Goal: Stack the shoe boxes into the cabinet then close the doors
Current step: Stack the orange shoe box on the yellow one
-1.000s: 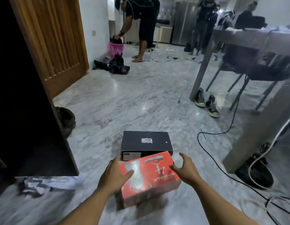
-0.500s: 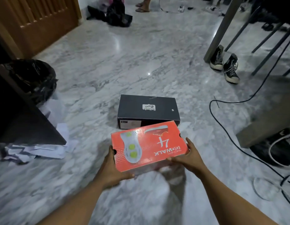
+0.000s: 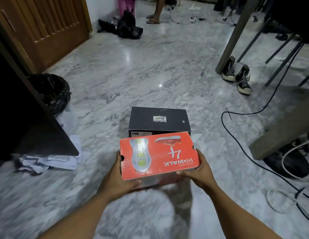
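Both hands carry one item: left hand (image 3: 118, 178) curled round the left end and underside of the orange shoe box (image 3: 158, 155), right hand (image 3: 197, 171) gripping its right end, lid up, held above the marble floor (image 3: 150, 71). Black shoe box (image 3: 159, 120) lies on the floor just beyond it; dark cabinet (image 3: 26, 121) at left, crumpled paper (image 3: 51, 161) at its foot, black sneakers (image 3: 236, 75) well apart at right.

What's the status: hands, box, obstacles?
Left hand and right hand grip orange cardboard shoe box. Black cardboard shoe box on floor beyond. Crumpled white paper beside dark cabinet.
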Demonstrator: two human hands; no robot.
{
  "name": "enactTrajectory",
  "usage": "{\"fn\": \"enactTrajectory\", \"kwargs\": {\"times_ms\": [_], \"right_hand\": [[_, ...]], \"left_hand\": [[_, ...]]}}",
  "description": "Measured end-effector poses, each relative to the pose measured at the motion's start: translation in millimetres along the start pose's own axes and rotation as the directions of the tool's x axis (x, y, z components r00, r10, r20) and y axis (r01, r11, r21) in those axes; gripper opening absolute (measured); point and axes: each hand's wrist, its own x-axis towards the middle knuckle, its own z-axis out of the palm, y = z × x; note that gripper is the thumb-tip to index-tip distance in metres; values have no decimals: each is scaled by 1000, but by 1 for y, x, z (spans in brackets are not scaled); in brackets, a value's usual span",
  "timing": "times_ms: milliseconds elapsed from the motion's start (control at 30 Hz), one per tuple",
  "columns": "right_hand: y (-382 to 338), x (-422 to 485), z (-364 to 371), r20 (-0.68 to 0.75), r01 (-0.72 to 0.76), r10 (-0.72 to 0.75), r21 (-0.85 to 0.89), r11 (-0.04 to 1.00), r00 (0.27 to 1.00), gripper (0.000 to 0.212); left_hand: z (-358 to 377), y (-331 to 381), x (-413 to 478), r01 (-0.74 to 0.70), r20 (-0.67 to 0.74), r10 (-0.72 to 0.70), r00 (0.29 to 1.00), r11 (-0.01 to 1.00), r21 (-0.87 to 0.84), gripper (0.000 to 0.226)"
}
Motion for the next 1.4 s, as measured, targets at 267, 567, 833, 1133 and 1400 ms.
{"fn": "enactTrajectory", "kwargs": {"times_ms": [267, 567, 833, 1133, 1400], "right_hand": [[-82, -75, 40, 36, 88, -92, 92, 992, 995, 116], [-196, -166, 134, 136, 262, -287, 176, 949, 948, 109], [-362, -213, 204, 241, 489, -563, 305, 817, 791, 99], [-556, -261, 245, 221, 638, -795, 494, 591, 565, 119], [-663, -288, 316, 185, 654, -883, 609, 448, 432, 126]], "left_hand": [[-89, 43, -78, -90, -143, 111, 984, 985, 144, 134], [-228, 75, -214, 14, -344, 101, 933, 948, 317, 149], [-362, 164, -324, 0, -599, 265, 755, 914, 405, 147], [-472, 291, -435, 260, -786, 444, 429, 773, 579, 149], [-535, 337, -481, 371, -865, 479, 153, 783, 499, 142]]}}
